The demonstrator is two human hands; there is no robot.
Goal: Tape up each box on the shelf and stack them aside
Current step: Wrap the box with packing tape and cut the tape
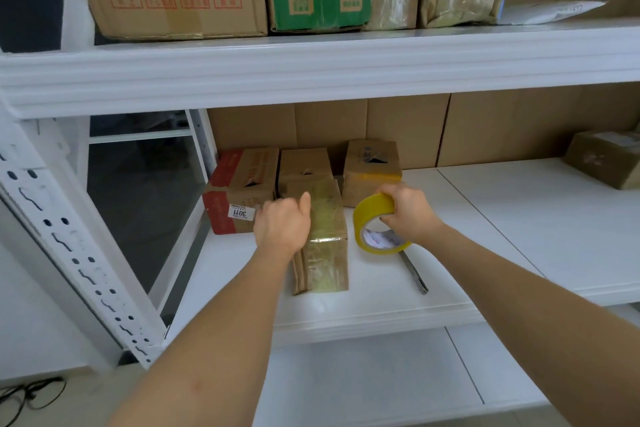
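Observation:
A small cardboard box (325, 246) wrapped in yellowish tape stands near the front of the white shelf board (485, 225). My left hand (282, 224) rests on its top left, thumb lying along the top face and fingers curled over the left side. To the right of the box, my right hand (410, 211) grips a roll of yellow tape (375, 225) held just above the board. Behind stand three more small boxes: a red-printed one (239, 191) at the left, a plain one (304, 165) in the middle, another (372, 168) at the right.
A utility knife (414, 272) lies on the board under the tape roll. Another small box (606, 158) sits at the far right. The upper shelf (311, 59) holds large cartons and taped parcels. A white perforated upright (69, 246) stands at the left.

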